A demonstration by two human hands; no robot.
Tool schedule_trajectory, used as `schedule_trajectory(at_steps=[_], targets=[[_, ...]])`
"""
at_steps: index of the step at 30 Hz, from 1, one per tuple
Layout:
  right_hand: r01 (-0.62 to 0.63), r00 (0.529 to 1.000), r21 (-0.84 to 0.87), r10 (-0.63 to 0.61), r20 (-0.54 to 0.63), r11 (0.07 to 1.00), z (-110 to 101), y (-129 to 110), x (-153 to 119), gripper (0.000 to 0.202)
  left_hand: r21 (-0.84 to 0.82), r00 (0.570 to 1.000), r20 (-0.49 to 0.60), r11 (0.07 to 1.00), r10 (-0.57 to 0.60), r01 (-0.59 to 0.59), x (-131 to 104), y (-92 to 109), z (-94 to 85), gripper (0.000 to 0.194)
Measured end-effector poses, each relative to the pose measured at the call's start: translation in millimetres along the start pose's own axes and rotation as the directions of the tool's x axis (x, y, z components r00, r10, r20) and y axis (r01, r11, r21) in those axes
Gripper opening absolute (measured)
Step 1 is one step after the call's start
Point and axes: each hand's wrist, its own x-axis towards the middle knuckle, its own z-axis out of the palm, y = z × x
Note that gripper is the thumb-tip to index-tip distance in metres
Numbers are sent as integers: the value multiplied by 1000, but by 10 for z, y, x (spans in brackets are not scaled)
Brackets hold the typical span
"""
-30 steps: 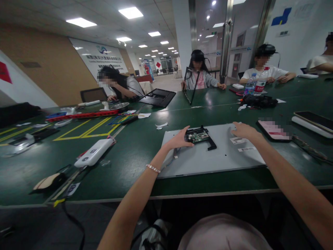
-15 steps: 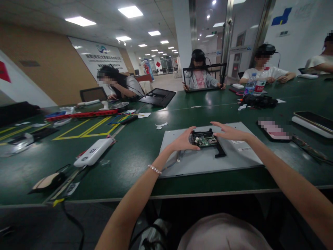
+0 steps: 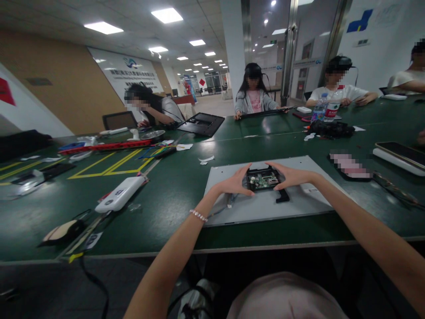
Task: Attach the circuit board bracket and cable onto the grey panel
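Observation:
A grey flat panel point(image 3: 299, 204) lies on the green table in front of me. On it sits a black bracket point(image 3: 283, 196) framing a green circuit board point(image 3: 264, 180). My left hand point(image 3: 235, 182) is at the left side of the bracket, thumb and fingers curved around its edge. Around the right side, my right hand point(image 3: 290, 176) grips in the same way. A thin cable point(image 3: 229, 204) lies on the panel below my left hand.
To the left is a white power bank point(image 3: 121, 193); to the right, a pink phone point(image 3: 350, 166). Bottles point(image 3: 331, 106) stand at the back right. Across the table point(image 3: 159, 195), one person point(image 3: 255, 99) holds a black frame point(image 3: 265, 114); others sit nearby.
My right hand has moved in to the right side of the bracket, its fingers lower. The person across has tilted the black frame down flat.

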Motion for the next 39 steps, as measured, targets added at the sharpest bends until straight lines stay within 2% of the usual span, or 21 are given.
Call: schedule_trajectory(at_steps=[12, 20, 28, 34, 37, 39], targets=[[-13, 999, 86, 16, -35, 996, 70, 38, 51, 112, -64, 996, 90, 998, 6, 0, -41, -81, -106, 129], [2, 998, 89, 3, -56, 996, 113, 3, 75, 111, -30, 981, 175, 996, -80, 86, -104, -43, -213, 125], [-33, 999, 93, 36, -35, 995, 73, -34, 54, 111, 6, 989, 131, 998, -63, 63, -80, -112, -161, 123], [-25, 999, 64, 28, -44, 998, 85, -7, 70, 110, 50, 988, 147, 998, -50, 43, -78, -115, -127, 122], [-9, 999, 50, 11, -38, 999, 91, 24, 80, 110, 64, 987, 159, 998, -37, 27, -80, -113, -178, 123], [0, 999, 42, 1, -32, 999, 91, 47, 82, 109, 78, 988, 147, 997, -38, 27, -94, -163, -276, 117]])
